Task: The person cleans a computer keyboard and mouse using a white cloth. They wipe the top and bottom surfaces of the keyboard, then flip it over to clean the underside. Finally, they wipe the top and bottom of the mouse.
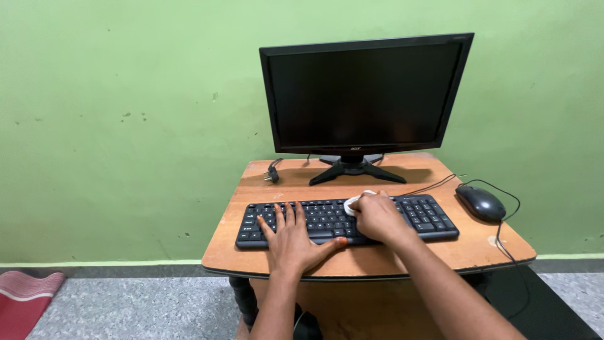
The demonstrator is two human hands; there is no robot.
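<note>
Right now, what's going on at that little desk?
A person is at a small wooden table with a black keyboard on it. The left hand lies flat on the keys, fingers spread. The right hand presses a small white cloth or pad onto the keyboard's upper middle. A dark monitor stands behind, and a black mouse sits off to the right, untouched.

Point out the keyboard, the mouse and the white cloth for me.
keyboard [428, 217]: head view, on the number keys at its right end.
mouse [480, 202]: head view, on the middle of its black back.
white cloth [351, 204]: head view, on the bit showing past the right hand [377, 219].
</note>
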